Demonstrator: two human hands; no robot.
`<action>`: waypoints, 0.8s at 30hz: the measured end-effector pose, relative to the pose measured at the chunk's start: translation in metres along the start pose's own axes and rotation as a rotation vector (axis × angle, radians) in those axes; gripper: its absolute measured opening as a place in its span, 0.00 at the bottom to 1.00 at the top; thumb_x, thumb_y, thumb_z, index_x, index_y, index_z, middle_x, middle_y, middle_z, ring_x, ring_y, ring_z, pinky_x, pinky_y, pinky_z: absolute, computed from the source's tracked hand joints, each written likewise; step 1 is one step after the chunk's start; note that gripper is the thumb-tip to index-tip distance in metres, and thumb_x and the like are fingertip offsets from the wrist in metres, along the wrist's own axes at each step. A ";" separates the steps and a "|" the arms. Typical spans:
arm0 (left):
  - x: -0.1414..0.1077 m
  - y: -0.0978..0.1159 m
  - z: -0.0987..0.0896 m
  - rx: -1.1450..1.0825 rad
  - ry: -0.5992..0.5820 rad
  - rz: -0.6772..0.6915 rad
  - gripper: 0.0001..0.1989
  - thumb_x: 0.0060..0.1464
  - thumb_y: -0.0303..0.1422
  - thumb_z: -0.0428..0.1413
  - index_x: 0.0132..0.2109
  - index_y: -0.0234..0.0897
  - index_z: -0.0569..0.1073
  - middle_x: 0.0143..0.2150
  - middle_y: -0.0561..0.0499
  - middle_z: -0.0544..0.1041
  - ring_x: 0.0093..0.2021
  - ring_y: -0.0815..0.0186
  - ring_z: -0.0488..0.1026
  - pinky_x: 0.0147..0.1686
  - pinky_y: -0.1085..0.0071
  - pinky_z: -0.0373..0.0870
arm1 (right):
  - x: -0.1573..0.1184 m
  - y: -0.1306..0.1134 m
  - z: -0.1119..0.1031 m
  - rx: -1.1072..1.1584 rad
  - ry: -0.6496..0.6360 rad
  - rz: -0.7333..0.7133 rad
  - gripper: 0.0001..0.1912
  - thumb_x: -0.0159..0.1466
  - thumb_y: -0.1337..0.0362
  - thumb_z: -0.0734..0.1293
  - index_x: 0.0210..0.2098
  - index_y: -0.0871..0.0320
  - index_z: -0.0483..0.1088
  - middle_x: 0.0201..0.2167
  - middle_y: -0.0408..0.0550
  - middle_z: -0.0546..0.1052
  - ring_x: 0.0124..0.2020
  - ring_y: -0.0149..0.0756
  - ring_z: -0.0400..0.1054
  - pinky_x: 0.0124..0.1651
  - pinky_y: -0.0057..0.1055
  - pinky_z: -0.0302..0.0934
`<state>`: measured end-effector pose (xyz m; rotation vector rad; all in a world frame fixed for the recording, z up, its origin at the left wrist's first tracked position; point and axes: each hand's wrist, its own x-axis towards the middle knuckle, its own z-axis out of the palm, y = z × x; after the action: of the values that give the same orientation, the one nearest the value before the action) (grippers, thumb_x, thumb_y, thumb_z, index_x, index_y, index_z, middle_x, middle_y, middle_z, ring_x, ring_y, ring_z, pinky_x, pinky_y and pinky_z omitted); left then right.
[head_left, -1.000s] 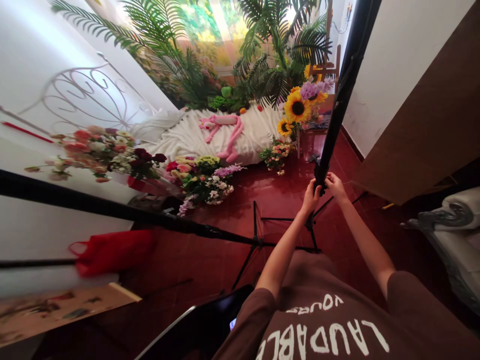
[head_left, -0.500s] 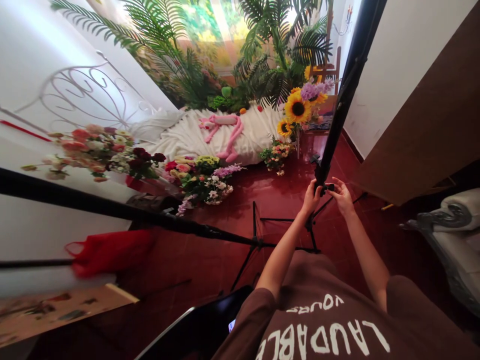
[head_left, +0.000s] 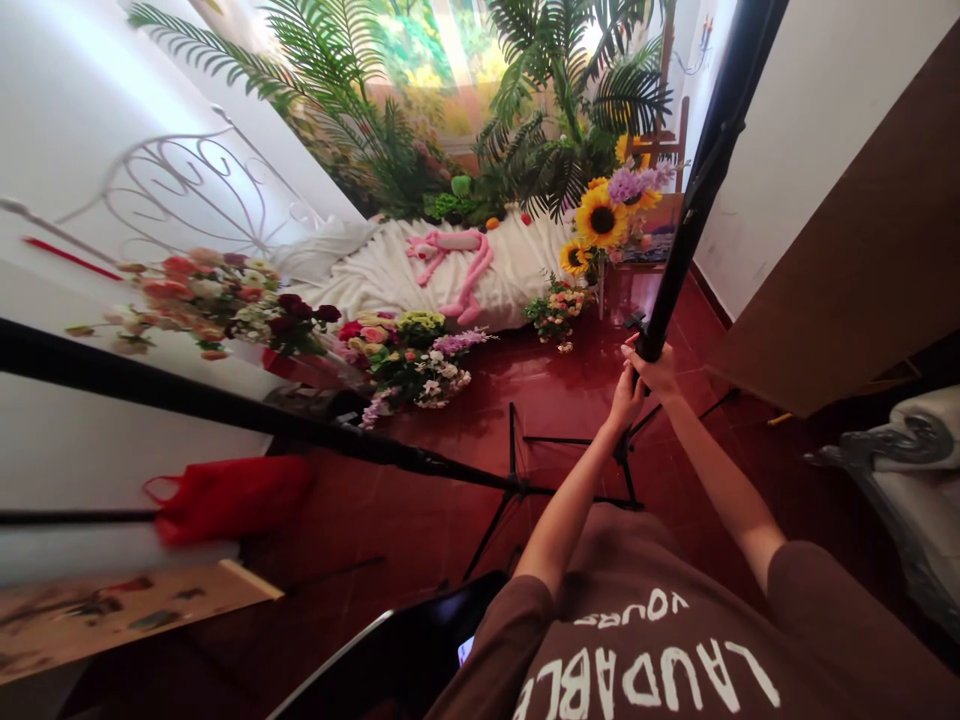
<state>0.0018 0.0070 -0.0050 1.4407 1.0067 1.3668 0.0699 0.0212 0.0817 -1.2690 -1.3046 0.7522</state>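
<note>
A black tripod light stand (head_left: 686, 225) rises in front of me and leans up toward the upper right. My left hand (head_left: 626, 400) is closed around its pole just below the collar. Slightly higher, my right hand (head_left: 655, 368) wraps the thicker tube, its fingers closed around it. A small black clamp knob (head_left: 636, 322) sticks out on the far side of the stand, above my hands. Part of the collar is hidden by my fingers. The stand's thin legs spread on the red floor (head_left: 465, 440) below.
Another black stand (head_left: 300, 425) crosses the left side, its legs beside the first. Ahead lies a white-draped bed (head_left: 367, 270) with a pink plush toy (head_left: 472, 270). Flower bunches (head_left: 420, 360) and sunflowers (head_left: 602, 215) border it. A wrapped armchair (head_left: 919, 450) stands right; a red bag (head_left: 225, 495) left.
My right hand has left the side knob of the stand and moved up and left onto its tube, closing around it. My left hand stays on the pole.
</note>
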 end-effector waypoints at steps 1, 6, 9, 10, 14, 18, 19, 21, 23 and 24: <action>0.000 0.001 0.000 0.000 -0.001 -0.014 0.22 0.60 0.43 0.49 0.55 0.33 0.66 0.51 0.39 0.73 0.54 0.59 0.70 0.55 0.62 0.66 | 0.002 -0.001 0.003 0.018 0.026 -0.006 0.17 0.52 0.54 0.69 0.37 0.57 0.72 0.28 0.45 0.76 0.29 0.35 0.71 0.34 0.33 0.67; -0.001 0.012 -0.001 -0.025 -0.038 -0.063 0.20 0.61 0.43 0.49 0.53 0.33 0.66 0.38 0.45 0.75 0.34 0.68 0.72 0.38 0.71 0.71 | 0.016 -0.033 0.000 0.078 0.011 -0.038 0.11 0.51 0.59 0.69 0.32 0.56 0.70 0.23 0.39 0.72 0.20 0.28 0.65 0.24 0.27 0.62; -0.003 0.017 -0.002 -0.054 -0.059 -0.070 0.21 0.62 0.44 0.48 0.55 0.34 0.64 0.35 0.49 0.73 0.28 0.72 0.70 0.31 0.75 0.69 | 0.030 -0.070 -0.008 0.100 -0.032 -0.096 0.09 0.53 0.61 0.69 0.33 0.57 0.70 0.20 0.37 0.69 0.17 0.25 0.63 0.21 0.25 0.61; -0.003 0.017 -0.002 -0.056 -0.056 -0.069 0.21 0.62 0.44 0.48 0.54 0.35 0.64 0.34 0.50 0.73 0.27 0.73 0.69 0.31 0.75 0.68 | 0.034 -0.081 -0.009 0.104 -0.041 -0.118 0.09 0.53 0.61 0.69 0.33 0.57 0.70 0.20 0.36 0.69 0.17 0.25 0.62 0.21 0.24 0.60; -0.004 0.018 -0.002 -0.042 -0.028 -0.059 0.20 0.61 0.44 0.49 0.53 0.35 0.65 0.34 0.50 0.73 0.28 0.72 0.69 0.32 0.75 0.69 | 0.044 -0.109 -0.014 0.084 -0.058 -0.170 0.09 0.55 0.60 0.70 0.32 0.57 0.69 0.19 0.37 0.68 0.17 0.25 0.63 0.21 0.25 0.61; -0.004 0.018 -0.002 -0.006 -0.027 -0.060 0.20 0.61 0.44 0.49 0.54 0.35 0.66 0.36 0.49 0.74 0.29 0.72 0.70 0.33 0.74 0.69 | 0.039 -0.101 -0.021 -0.022 -0.036 -0.224 0.15 0.57 0.53 0.69 0.37 0.56 0.69 0.24 0.40 0.72 0.24 0.30 0.69 0.28 0.29 0.67; -0.004 0.018 -0.002 -0.001 -0.029 -0.063 0.20 0.62 0.44 0.49 0.54 0.35 0.66 0.36 0.49 0.74 0.29 0.72 0.70 0.33 0.74 0.69 | 0.036 -0.095 -0.023 -0.047 -0.021 -0.243 0.17 0.57 0.52 0.69 0.40 0.56 0.69 0.26 0.41 0.74 0.27 0.31 0.71 0.31 0.30 0.68; -0.004 0.017 -0.002 0.001 -0.028 -0.063 0.21 0.62 0.44 0.48 0.55 0.35 0.65 0.37 0.48 0.74 0.30 0.72 0.70 0.33 0.74 0.69 | 0.027 -0.080 -0.029 -0.086 -0.002 -0.262 0.20 0.57 0.50 0.70 0.43 0.54 0.68 0.31 0.43 0.76 0.32 0.34 0.73 0.36 0.31 0.70; -0.004 0.015 -0.002 -0.001 -0.022 -0.047 0.21 0.61 0.45 0.49 0.55 0.35 0.66 0.38 0.47 0.74 0.31 0.71 0.70 0.35 0.72 0.70 | 0.013 -0.063 -0.035 -0.111 -0.022 -0.234 0.22 0.56 0.49 0.70 0.45 0.53 0.66 0.36 0.44 0.77 0.36 0.35 0.74 0.39 0.33 0.71; -0.004 0.014 -0.002 0.001 -0.020 -0.036 0.22 0.61 0.45 0.49 0.55 0.35 0.66 0.39 0.46 0.75 0.32 0.70 0.71 0.36 0.72 0.70 | 0.006 -0.053 -0.039 -0.122 -0.042 -0.206 0.23 0.56 0.50 0.71 0.46 0.53 0.66 0.37 0.45 0.77 0.37 0.36 0.74 0.41 0.35 0.71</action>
<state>-0.0011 -0.0010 0.0077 1.4273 1.0155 1.3242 0.0950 0.0054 0.1407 -1.1970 -1.5088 0.5633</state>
